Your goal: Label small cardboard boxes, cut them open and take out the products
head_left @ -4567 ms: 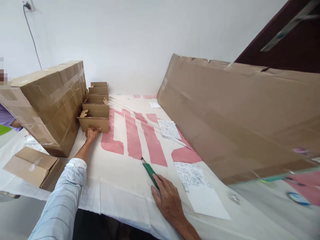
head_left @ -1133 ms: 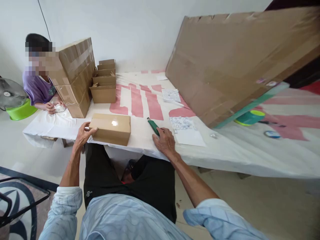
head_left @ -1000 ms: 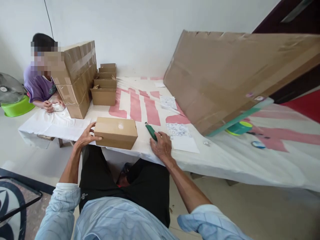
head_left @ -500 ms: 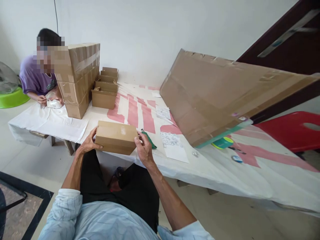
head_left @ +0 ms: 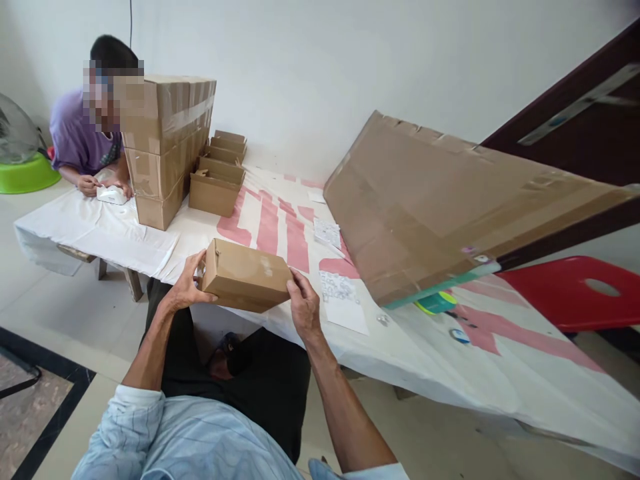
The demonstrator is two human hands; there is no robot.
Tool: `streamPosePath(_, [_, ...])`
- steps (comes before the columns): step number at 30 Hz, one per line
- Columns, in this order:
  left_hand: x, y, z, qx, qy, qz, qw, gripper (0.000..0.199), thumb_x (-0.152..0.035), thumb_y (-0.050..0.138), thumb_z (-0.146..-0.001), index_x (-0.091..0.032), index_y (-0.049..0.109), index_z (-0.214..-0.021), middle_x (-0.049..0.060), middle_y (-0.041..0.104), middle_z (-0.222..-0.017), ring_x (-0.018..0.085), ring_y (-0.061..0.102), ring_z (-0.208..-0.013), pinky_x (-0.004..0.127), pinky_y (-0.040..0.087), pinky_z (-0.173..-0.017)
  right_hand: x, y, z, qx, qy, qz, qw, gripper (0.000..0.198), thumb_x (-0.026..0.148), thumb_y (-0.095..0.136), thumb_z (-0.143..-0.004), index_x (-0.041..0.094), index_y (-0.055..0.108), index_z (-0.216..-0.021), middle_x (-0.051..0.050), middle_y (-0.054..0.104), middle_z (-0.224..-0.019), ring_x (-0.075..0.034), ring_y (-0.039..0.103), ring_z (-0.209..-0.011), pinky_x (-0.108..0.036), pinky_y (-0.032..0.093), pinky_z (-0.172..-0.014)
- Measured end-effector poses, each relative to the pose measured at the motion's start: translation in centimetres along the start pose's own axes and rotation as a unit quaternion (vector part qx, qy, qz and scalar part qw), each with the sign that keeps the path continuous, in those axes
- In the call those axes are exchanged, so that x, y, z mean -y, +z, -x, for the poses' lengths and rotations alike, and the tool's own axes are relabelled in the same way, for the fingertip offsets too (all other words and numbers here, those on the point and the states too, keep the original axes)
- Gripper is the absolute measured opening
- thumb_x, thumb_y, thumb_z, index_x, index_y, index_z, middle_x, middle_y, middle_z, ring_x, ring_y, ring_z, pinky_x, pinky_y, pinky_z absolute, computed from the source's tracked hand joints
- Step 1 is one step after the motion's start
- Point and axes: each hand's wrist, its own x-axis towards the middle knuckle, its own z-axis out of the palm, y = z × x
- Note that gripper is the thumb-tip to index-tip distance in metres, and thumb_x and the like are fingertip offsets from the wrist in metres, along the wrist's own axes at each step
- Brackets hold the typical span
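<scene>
While left hand (head_left: 187,288) and right hand (head_left: 305,307), fingers part-curled, clamp a carton (head_left: 250,273) by opposite ends, probably for balance, on the near side of the taped box stack (head_left: 165,147), open boxes (head_left: 216,195) line the stack's right, likely to save space, with a co-worker (head_left: 73,137) at its left.
</scene>
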Motion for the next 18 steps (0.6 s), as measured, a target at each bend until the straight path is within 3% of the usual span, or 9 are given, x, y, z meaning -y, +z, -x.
streamPosePath(7, [-1.0,1.1,-0.3,0.001,0.050,-0.040,0.998,0.128,-0.042,0.100,-0.064,-0.028,0.033,-0.173,0.018,0.032,-0.173,0.047,0.031,-0.161,0.055,0.052,-0.117,-1.9,-1.0,-0.7,-0.008,0.037,-0.023,0.999,0.064,0.063,0.064,-0.089,0.019,0.078,-0.133,-0.015,0.075,-0.144,-0.034,0.065,-0.137,-0.053,0.052,-0.117])
streamPosePath(13, [-1.7,1.6,-0.3,-0.010,0.046,-0.040,0.998,0.123,-0.044,0.099,-0.065,-0.025,0.036,-0.169,0.019,0.036,-0.171,0.046,0.038,-0.158,0.058,0.050,-0.120,-3.1,-1.1,-1.0,0.000,0.003,-0.017,1.000,0.064,0.065,0.061,-0.092,0.021,0.077,-0.135,-0.014,0.077,-0.139,-0.033,0.069,-0.129,-0.050,0.058,-0.105])
streamPosePath(18, [-2.3,2.1,-0.4,-0.025,0.067,-0.059,0.996,0.121,-0.041,0.100,-0.063,-0.026,0.041,-0.166,0.017,0.043,-0.167,0.045,0.044,-0.153,0.063,0.042,-0.127,-0.8,-1.6,-1.3,-0.050,-0.017,0.032,0.998,0.057,0.061,0.060,-0.093,0.019,0.079,-0.127,-0.015,0.080,-0.126,-0.034,0.071,-0.122,-0.051,0.058,-0.104])
